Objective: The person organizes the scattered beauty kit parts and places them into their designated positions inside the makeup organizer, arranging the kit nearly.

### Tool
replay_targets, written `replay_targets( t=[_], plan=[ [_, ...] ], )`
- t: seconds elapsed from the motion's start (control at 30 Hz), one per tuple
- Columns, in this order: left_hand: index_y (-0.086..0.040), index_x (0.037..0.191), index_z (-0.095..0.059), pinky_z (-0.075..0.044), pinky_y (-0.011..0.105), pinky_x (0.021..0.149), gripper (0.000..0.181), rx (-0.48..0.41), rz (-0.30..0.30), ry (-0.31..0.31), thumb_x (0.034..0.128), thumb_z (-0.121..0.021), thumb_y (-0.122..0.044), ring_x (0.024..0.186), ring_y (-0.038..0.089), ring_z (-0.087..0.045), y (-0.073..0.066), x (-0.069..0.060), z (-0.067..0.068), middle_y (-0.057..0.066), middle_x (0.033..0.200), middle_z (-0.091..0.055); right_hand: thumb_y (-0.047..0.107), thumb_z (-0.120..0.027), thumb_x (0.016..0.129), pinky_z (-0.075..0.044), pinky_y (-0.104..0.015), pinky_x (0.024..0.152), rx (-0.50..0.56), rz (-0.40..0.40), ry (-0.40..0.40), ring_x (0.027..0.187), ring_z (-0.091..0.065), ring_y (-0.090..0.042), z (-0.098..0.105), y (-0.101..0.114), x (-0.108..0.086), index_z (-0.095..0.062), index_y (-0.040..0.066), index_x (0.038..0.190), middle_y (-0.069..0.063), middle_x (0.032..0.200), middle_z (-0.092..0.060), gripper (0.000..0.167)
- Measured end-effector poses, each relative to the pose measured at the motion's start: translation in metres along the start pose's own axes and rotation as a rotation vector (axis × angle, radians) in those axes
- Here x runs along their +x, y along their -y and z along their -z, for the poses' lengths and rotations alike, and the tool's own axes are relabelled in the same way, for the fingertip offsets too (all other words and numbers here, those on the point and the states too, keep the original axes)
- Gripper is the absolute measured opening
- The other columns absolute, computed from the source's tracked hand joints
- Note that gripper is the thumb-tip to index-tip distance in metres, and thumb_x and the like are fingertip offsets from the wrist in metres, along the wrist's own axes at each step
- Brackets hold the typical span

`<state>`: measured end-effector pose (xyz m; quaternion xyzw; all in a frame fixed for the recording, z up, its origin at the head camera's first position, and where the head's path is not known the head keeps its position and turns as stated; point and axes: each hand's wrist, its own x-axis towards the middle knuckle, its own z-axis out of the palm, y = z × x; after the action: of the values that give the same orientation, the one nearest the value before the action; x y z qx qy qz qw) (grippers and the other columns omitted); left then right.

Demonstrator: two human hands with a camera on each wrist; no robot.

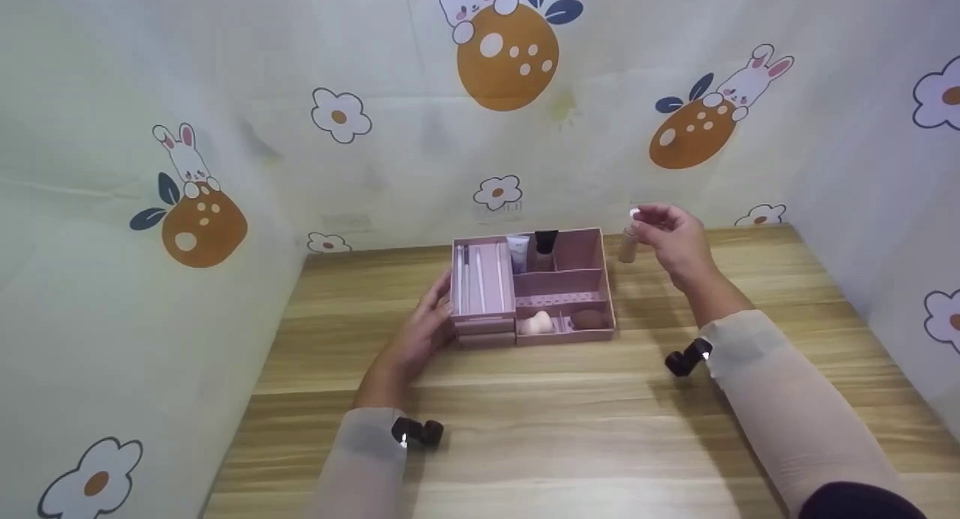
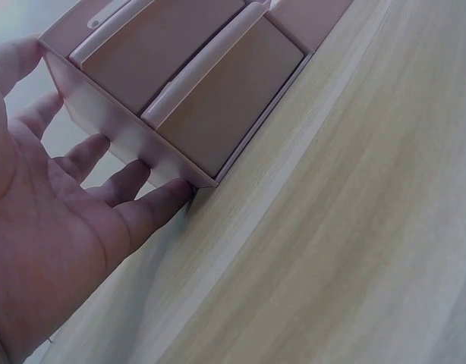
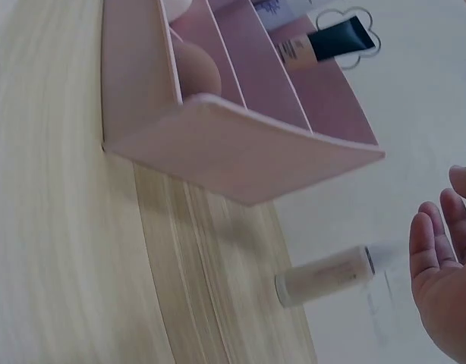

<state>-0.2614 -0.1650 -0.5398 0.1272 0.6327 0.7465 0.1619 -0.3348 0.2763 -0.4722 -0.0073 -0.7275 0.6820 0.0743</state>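
Observation:
A pink cosmetics organizer (image 1: 579, 250) sits near the back of the table. My left hand (image 1: 426, 331) touches its left side; in the left wrist view the fingertips rest along the side wall (image 2: 123, 125), beside two drawers (image 2: 233, 98). To the right of the organizer a slim beige bottle (image 1: 627, 249) with a clear top stands upright. My right hand (image 1: 677, 245) is beside the bottle's top, and the right wrist view shows its loosely bent fingers (image 3: 423, 246) apart from the bottle (image 3: 324, 278).
The organizer holds slim sticks (image 1: 481, 279), a white tube (image 1: 517, 255), a black-capped tube (image 1: 545, 253), a pale sponge (image 1: 537, 323) and a brown sponge (image 1: 589, 320). Behind the wooden table (image 1: 525, 421) hangs a patterned curtain (image 1: 405, 174).

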Motion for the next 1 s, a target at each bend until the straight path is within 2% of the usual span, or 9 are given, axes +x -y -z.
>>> replay_targets(
  t=[0.17,0.27,0.6,0.73,1.0],
  plan=[
    [-0.041,0.169,-0.025,-0.038,0.054,0.130,0.065,0.000,0.007,-0.011,0.1121,-0.053,-0.030,0.158,0.037,-0.041,0.000,-0.001,0.000,0.000,0.181,-0.016,0.013,-0.076,0.099,-0.062,-0.018,0.090,0.015,-0.038,-0.041,0.109,-0.066,-0.009,0.010,-0.004,0.007,-0.060,-0.004,0.141,0.000,0.119,-0.071,0.048],
    [-0.042,0.169,-0.025,-0.038,0.055,0.129,0.065,0.006,0.016,-0.017,0.1116,-0.054,-0.032,0.157,0.038,-0.043,0.000,-0.001,0.001,0.001,0.180,-0.016,0.016,-0.076,0.100,-0.061,-0.017,0.090,-0.010,-0.062,-0.057,0.109,-0.065,-0.008,0.013,-0.009,0.012,-0.059,-0.002,0.144,0.001,0.120,-0.069,0.050],
    [-0.045,0.168,-0.026,-0.038,0.055,0.130,0.063,0.017,0.014,-0.001,0.1121,-0.053,-0.034,0.157,0.037,-0.042,0.001,-0.001,0.002,0.000,0.179,-0.017,0.021,-0.078,0.099,-0.057,-0.017,0.089,-0.089,-0.102,-0.059,0.112,-0.062,-0.006,0.007,-0.024,0.027,-0.056,0.001,0.149,-0.001,0.129,-0.065,0.058],
    [-0.044,0.168,-0.026,-0.038,0.055,0.130,0.063,0.023,0.017,-0.008,0.1117,-0.053,-0.034,0.156,0.037,-0.043,0.001,-0.001,0.002,-0.001,0.180,-0.017,0.026,-0.079,0.099,-0.055,-0.021,0.094,-0.115,-0.119,-0.053,0.117,-0.061,-0.011,0.004,-0.028,0.030,-0.059,0.005,0.147,0.000,0.129,-0.064,0.056],
    [-0.043,0.168,-0.027,-0.040,0.051,0.129,0.065,0.035,0.011,-0.018,0.1111,-0.055,-0.034,0.156,0.034,-0.045,0.000,-0.001,0.001,-0.002,0.180,-0.018,0.029,-0.077,0.101,-0.054,-0.035,0.111,-0.203,-0.104,-0.053,0.121,-0.061,-0.017,0.000,-0.030,0.031,-0.061,0.006,0.146,-0.008,0.135,-0.064,0.054]
  ],
)
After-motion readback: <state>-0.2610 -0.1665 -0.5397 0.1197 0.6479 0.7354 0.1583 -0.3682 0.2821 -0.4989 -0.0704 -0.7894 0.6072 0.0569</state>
